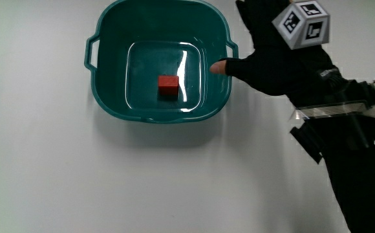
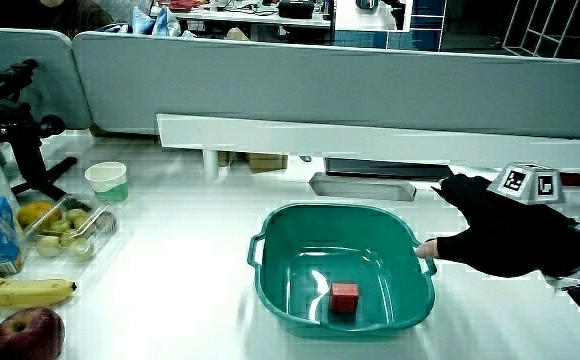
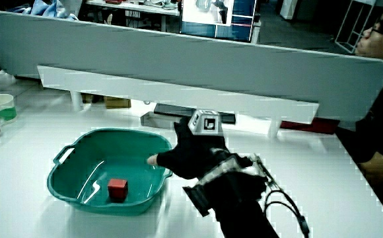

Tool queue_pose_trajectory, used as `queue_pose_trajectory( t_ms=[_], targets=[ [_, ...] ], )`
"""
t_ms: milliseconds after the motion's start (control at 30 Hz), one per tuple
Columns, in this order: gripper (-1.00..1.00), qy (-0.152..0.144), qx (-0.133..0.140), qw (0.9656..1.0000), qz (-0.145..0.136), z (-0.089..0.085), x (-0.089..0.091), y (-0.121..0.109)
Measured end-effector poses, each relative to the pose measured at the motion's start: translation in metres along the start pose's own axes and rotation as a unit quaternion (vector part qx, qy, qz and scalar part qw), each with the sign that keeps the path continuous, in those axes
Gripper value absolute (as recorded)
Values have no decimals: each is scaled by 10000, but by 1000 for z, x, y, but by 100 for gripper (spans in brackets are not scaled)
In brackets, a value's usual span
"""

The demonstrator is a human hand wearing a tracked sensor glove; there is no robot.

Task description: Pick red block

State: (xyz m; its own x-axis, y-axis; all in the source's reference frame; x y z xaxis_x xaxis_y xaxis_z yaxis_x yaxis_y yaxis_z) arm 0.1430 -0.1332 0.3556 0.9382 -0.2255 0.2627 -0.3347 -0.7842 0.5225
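On the white desk [image 1: 39,162], the hand [image 1: 275,61] hovers at the teal basin's [image 1: 110,97] rim, fingers relaxed and empty; approach under way, next reaching down to the red block [image 1: 168,85].

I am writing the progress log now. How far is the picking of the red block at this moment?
Done: the hand has reached the rim of the teal basin, its thumb tip at the rim. In hand: nothing; the fingers look relaxed and empty. Left: the whole pick. The red block lies untouched on the basin's floor, apart from the hand, as a side view confirms. The hand must go in, grasp it and lift.
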Motion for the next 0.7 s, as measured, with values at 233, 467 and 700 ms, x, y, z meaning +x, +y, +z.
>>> queue_pose_trajectory(
  t_ms=[233,467,700],
  targets=[
    [0,34,-518,9979,380,-9,-25,17],
    [0,-264,-699,9958,528,-14,-57,26],
    [0,-675,-906,9926,443,-29,-76,37]
  ],
)
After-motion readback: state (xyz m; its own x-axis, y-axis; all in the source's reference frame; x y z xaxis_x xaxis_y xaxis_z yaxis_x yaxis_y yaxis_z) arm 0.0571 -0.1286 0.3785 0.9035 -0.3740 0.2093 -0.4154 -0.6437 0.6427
